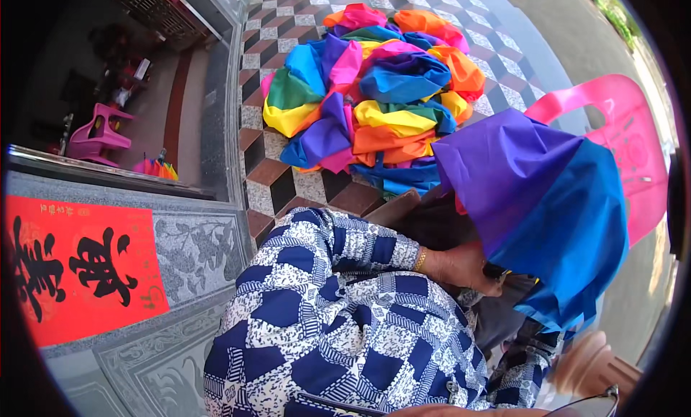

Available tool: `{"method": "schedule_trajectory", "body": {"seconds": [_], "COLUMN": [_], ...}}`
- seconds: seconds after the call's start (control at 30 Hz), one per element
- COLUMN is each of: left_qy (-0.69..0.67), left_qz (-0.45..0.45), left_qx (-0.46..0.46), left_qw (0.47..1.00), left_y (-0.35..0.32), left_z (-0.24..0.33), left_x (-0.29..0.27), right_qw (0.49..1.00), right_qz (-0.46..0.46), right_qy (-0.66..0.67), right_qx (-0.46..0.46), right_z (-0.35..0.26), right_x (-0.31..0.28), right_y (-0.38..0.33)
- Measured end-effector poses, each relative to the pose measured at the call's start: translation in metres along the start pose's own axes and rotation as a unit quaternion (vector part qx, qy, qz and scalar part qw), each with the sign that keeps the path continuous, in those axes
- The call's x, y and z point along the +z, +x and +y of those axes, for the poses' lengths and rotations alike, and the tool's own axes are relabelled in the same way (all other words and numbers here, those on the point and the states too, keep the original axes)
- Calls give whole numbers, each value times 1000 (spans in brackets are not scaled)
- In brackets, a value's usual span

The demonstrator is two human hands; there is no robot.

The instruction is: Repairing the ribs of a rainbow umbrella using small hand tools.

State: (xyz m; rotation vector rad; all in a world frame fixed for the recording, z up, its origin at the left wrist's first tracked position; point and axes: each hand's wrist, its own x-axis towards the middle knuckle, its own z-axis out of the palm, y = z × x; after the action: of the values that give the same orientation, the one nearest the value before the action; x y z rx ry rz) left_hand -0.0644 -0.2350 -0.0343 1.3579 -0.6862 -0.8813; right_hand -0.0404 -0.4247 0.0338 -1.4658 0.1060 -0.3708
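A multi-panel cloth (504,172), purple and blue like an umbrella canopy, drapes in front of me at the right. My left hand (464,266), below a gold bracelet, is closed at the cloth's lower left edge. Its fingers curl around a small dark part that I cannot make out. Of my right arm only the patterned sleeve (524,370) shows, beneath the blue panel; the hand itself is hidden.
Ahead on the patterned tile floor (299,186) lies a heap of rainbow-coloured cloths (389,86). A pink plastic chair (633,150) stands behind the draped cloth. To the left are a doorway, a pink stool (101,132) and a red paper banner (86,266).
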Motion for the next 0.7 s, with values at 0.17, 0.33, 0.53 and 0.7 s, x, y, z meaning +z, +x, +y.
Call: {"method": "schedule_trajectory", "body": {"seconds": [0.17,0.33,0.53,0.7], "left_qy": [-106,-213,-30,-108], "left_qz": [146,482,765,717], "left_qx": [11,131,15,-216], "left_qw": [984,840,643,654], "left_y": [12,-46,-250,-270], "left_z": [34,18,11,-112], "left_x": [-64,-188,-382,-420], "right_qw": [990,980,862,768], "right_qz": [118,186,477,481], "right_qy": [-19,-66,-7,-81], "right_qx": [-75,-41,173,415], "right_z": [24,82,148,138], "right_x": [-91,-158,-371,-342], "right_y": [115,56,-191,-405]}}
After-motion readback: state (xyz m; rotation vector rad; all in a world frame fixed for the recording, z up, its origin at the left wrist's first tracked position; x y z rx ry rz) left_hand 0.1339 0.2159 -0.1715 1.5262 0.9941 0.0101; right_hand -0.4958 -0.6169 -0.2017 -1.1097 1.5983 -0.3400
